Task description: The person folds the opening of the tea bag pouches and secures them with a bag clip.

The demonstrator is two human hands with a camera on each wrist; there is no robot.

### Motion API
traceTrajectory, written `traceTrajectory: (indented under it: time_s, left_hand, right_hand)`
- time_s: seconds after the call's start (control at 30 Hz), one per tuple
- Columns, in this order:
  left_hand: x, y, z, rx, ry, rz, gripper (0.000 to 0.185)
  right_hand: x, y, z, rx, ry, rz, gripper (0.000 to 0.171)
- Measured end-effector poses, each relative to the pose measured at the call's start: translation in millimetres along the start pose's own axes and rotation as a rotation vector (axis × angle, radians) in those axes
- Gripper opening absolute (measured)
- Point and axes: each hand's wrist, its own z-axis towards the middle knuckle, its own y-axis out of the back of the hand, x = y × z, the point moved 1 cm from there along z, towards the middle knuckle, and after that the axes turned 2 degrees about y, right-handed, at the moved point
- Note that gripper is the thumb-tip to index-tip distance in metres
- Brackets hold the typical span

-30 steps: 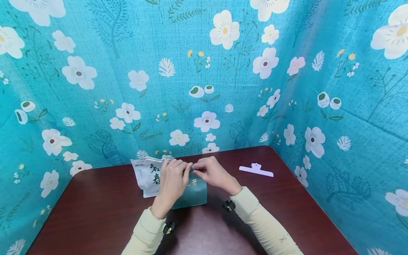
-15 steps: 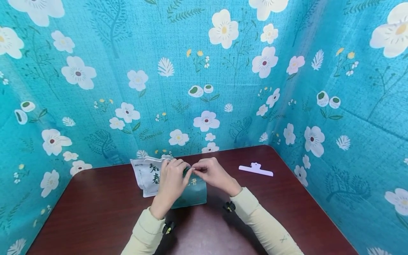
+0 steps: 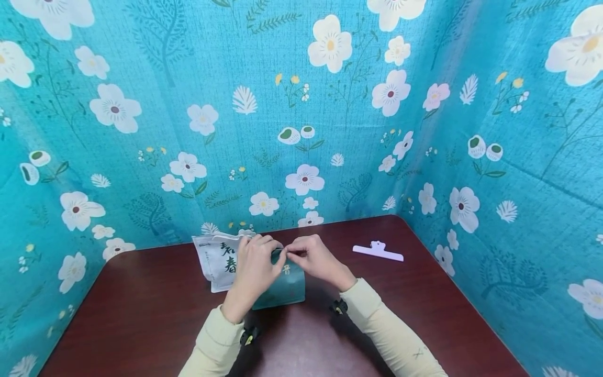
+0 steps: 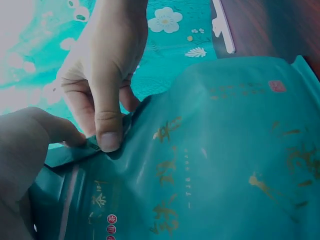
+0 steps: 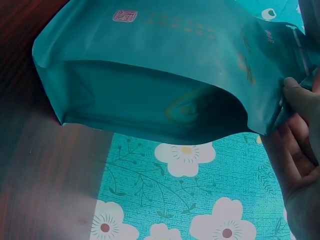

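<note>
A green pouch with gold lettering, a tea bag by its look (image 3: 287, 288), stands on the table before me. My left hand (image 3: 256, 264) grips its top edge, the thumb on the near side. Close against it, my right hand (image 3: 315, 256) pinches the same edge between thumb and fingers. In the left wrist view, the right thumb (image 4: 109, 135) presses the pouch's folded rim, beside a pale strip (image 4: 67, 205) running across the bag. The right wrist view shows the bag's side and base (image 5: 140, 95), with my right hand (image 5: 302, 145) at its top corner.
A pale grey pouch with dark green lettering (image 3: 212, 262) stands behind my left hand. A white clip (image 3: 378, 251) lies on the dark red table (image 3: 141, 314) at the right. Flowered turquoise cloth (image 3: 264, 157) hangs along the back and right side.
My left hand's thumb has shifted slightly right along the pouch's top edge, covering more lettering, and the two hands' fingertips now meet. The grey pouch and the clip stay put.
</note>
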Motion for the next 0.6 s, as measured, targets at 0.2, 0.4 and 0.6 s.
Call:
traceTrajectory:
  time_s: [0.2, 0.4, 0.6]
  left_hand:
    - [0.6, -1.7, 0.8, 0.017, -0.023, -0.010, 0.007]
    - [-0.8, -2.4, 0.5, -0.034, -0.078, 0.010, 0.004]
    - [-0.7, -3.1, -0.2, -0.031, -0.070, 0.010, 0.005]
  right_hand:
    - [0.7, 1.2, -0.5, 0.003, -0.020, 0.046, 0.014]
    - [4.8, 5.5, -1.5, 0.049, -0.077, 0.086, 0.018]
    - [4.6, 4.1, -6.9, 0.035, -0.090, 0.068, 0.022]
